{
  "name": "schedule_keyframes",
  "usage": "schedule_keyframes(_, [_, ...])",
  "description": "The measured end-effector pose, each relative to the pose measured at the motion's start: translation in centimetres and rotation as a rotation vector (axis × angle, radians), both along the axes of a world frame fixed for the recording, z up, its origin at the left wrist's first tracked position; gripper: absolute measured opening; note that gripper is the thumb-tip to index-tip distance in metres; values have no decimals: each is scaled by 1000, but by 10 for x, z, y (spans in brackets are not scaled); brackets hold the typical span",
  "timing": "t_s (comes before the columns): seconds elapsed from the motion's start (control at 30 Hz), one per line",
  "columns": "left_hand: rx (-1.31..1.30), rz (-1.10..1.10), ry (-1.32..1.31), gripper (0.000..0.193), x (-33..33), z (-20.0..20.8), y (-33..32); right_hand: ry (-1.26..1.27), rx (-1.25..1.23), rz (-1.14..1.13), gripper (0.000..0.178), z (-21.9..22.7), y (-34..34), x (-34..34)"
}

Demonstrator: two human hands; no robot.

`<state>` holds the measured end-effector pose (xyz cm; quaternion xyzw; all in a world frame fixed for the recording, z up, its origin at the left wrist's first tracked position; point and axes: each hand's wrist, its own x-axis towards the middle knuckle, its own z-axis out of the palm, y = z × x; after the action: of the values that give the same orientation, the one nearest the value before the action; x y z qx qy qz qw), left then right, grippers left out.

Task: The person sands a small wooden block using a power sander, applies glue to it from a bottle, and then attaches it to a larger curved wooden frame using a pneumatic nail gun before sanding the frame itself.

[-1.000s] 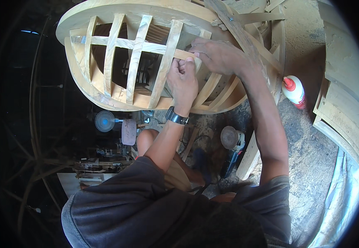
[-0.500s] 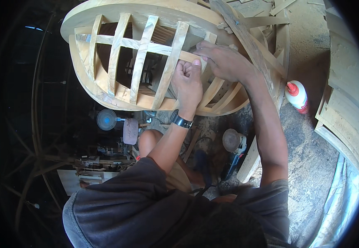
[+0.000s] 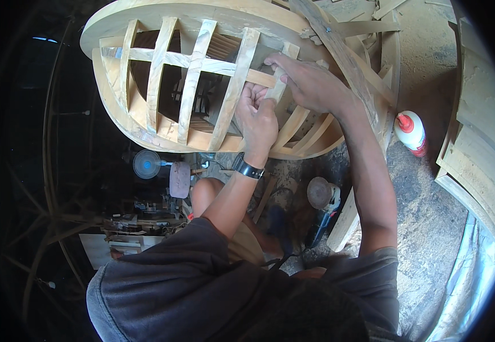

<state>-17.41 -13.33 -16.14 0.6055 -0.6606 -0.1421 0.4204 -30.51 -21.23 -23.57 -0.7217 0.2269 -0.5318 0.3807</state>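
Note:
A rounded wooden frame point(image 3: 108, 35) with pale upright slats and a cross strip point(image 3: 219, 65) lies before me. At its right part, a short wooden crosspiece point(image 3: 261, 78) runs between two slats. My left hand point(image 3: 259, 122), with a dark watch at the wrist, is closed at the rightmost slat point(image 3: 277, 90), its thumb against the slat and its fingers curled just below the crosspiece. My right hand point(image 3: 310, 82) is bent round the same slat higher up, its index finger reaching past the slat. The inner sides of both hands' fingers are partly hidden.
A white glue bottle point(image 3: 411, 134) with a red cap stands on the dusty floor to the right. An angle grinder point(image 3: 326, 208) lies below the frame near my leg. A weathered board point(image 3: 344, 62) leans across the frame's right side. Curved wooden panels point(image 3: 481, 125) are at far right.
My left thumb has slid off the crosspiece and down onto the slat. The right hand has shifted slightly, so more of the slat and the crosspiece's end shows.

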Motion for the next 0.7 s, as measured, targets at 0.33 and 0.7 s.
schedule_keyframes(0.33, [12, 181, -135, 25, 1, 0, -4, 36, 15, -32, 39, 3, 1, 2])
schedule_keyframes(0.7, [-119, 123, -116, 33, -8, 0, -6, -620, 163, -894, 13, -59, 142, -39])
